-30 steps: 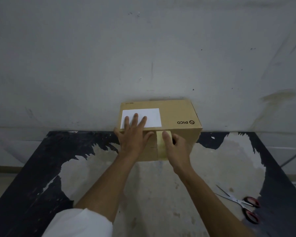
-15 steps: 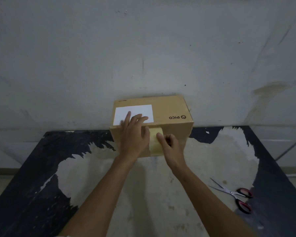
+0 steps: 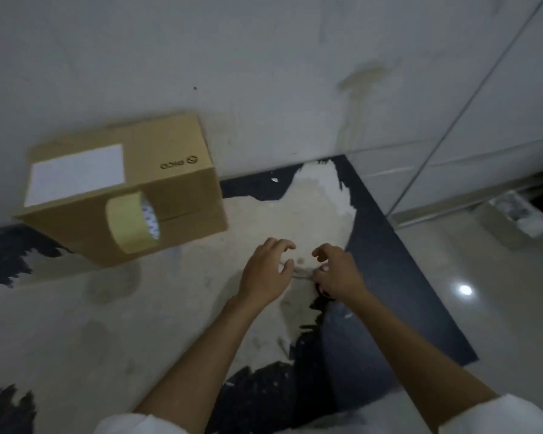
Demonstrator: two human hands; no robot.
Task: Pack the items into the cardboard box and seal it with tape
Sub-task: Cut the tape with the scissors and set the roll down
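Observation:
The shut cardboard box (image 3: 182,195), with a white label (image 3: 76,173) on its top, stands at the back left of the table against the wall. A beige tape roll (image 3: 129,223) hangs stuck on its near face, over the flap seam. Both hands are to the right of the box, over the scissors (image 3: 303,275). Only a thin blade shows between them, plus a bit of dark handle under my right hand (image 3: 337,274), whose fingers curl down onto the scissors. My left hand (image 3: 264,274) hovers with loosely curled fingers, thumb by the blade tip.
The table (image 3: 170,308) has a worn black and pale top, and its right edge runs just beyond my right hand. A grey wall stands right behind the box. On the tiled floor at the far right lies a small carton (image 3: 514,217).
Both hands left the box and tape roll and moved right to the scissors. The roll stays stuck on the box front. My view swung right, so the box now sits at the left.

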